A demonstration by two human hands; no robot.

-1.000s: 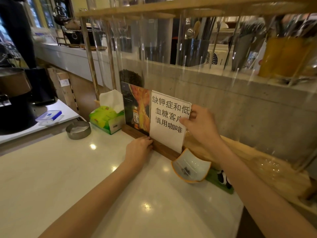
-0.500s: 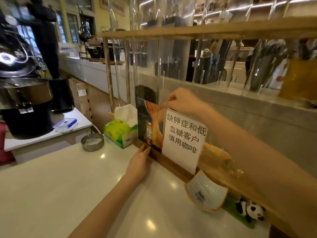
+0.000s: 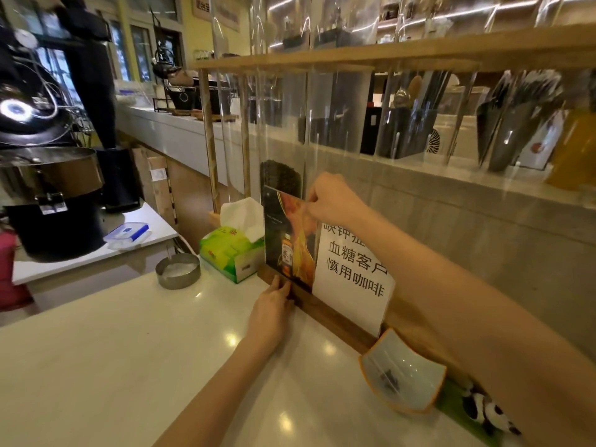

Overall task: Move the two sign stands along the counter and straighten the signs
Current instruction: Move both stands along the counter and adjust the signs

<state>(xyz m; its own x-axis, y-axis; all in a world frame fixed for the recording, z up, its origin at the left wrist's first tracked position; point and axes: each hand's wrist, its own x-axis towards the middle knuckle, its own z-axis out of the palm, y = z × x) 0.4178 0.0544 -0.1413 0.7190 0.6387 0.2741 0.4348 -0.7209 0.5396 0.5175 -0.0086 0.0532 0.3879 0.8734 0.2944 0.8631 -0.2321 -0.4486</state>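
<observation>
Meanwhile, the right hand (image 3: 332, 201) had shifted from the white sign (image 3: 353, 279) to the photo sign (image 3: 288, 240) at frame centre, so straightening had passed to it. Its grip was pinched on that sign's top edge; the left hand (image 3: 272, 309), fingers extended, pressed the wooden base (image 3: 335, 316) on the counter (image 3: 129, 350).

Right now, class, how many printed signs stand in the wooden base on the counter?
2. The dark bottle advert is nearer the tissue box, pinched at its top by the right hand; the white text sign stands beside it. None appears hidden.
</observation>
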